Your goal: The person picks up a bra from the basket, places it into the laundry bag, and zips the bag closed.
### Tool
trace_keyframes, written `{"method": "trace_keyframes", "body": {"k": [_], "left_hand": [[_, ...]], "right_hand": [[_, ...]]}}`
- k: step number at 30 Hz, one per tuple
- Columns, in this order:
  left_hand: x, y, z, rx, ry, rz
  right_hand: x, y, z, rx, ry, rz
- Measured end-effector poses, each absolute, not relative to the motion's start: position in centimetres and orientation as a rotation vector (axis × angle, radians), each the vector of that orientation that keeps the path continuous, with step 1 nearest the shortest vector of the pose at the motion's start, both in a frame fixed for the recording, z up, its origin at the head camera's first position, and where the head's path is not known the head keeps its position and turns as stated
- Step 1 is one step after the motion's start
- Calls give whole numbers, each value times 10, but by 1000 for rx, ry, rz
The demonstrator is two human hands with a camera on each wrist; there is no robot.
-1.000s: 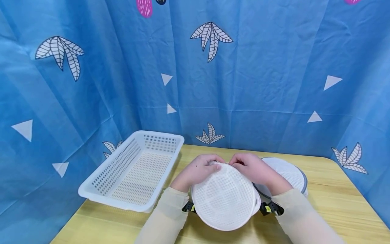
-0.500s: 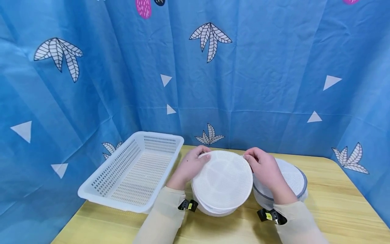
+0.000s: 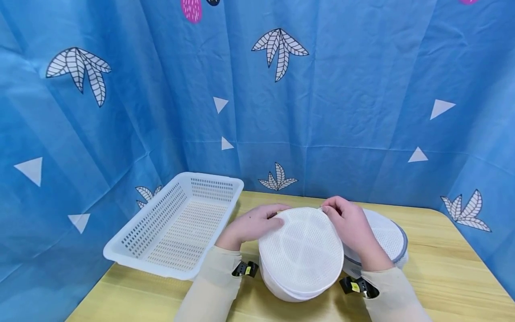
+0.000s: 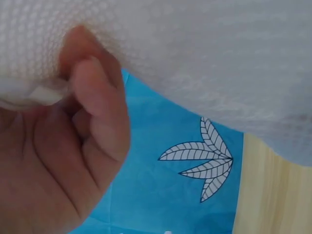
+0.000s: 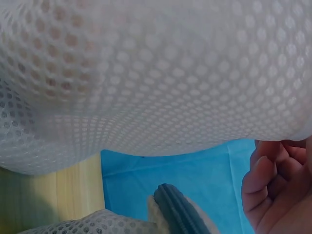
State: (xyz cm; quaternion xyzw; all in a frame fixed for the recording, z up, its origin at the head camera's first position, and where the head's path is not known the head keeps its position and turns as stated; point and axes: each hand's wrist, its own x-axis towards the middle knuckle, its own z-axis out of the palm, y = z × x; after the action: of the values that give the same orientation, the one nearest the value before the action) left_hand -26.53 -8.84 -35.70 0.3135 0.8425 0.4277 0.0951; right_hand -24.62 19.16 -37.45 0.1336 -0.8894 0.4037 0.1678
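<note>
A round white mesh laundry bag [image 3: 301,250] is held between both hands, its flat circular face tilted up toward the head camera. On its upper left edge my left hand [image 3: 255,222] grips the rim, thumb on the face and fingers behind. In the left wrist view, curled fingers [image 4: 100,107] press into the mesh near a pale edge strip. My right hand [image 3: 351,223] pinches something small at the bag's upper right rim, probably its zipper pull. Part of that hand's fingers [image 5: 263,180] shows under the mesh in the right wrist view; the pinched piece itself is hidden.
Behind my right forearm sits another round mesh bag [image 3: 384,232] with grey trim, on the wooden table [image 3: 438,264]. A white perforated plastic basket [image 3: 116,250] stands at the left. Blue patterned curtain [image 3: 346,112] encloses the back and sides.
My right hand has moved from beside the left hand rightward along the bag's rim. Since half a second ago the bag has tilted and shifted slightly right, with my left hand following.
</note>
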Motion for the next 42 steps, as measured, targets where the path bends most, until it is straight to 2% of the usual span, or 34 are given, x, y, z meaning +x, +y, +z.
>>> {"method": "trace_keyframes", "body": {"k": [6,27,36,42], "left_hand": [[-268,-84,-357,972,2521,1294],[-260,-70,-367,829,2504,1333],[-262,-82,-366,583,2457,1644],[-264,-78,-366,646,2399,1646]], "right_hand": [[-247,189,-372,475,-2527,1122],[-237,184,-375,576,-2542,1021],[-236,191,-371,426,-2535,1017],[-239,193,-372,351,-2496,1047]]}}
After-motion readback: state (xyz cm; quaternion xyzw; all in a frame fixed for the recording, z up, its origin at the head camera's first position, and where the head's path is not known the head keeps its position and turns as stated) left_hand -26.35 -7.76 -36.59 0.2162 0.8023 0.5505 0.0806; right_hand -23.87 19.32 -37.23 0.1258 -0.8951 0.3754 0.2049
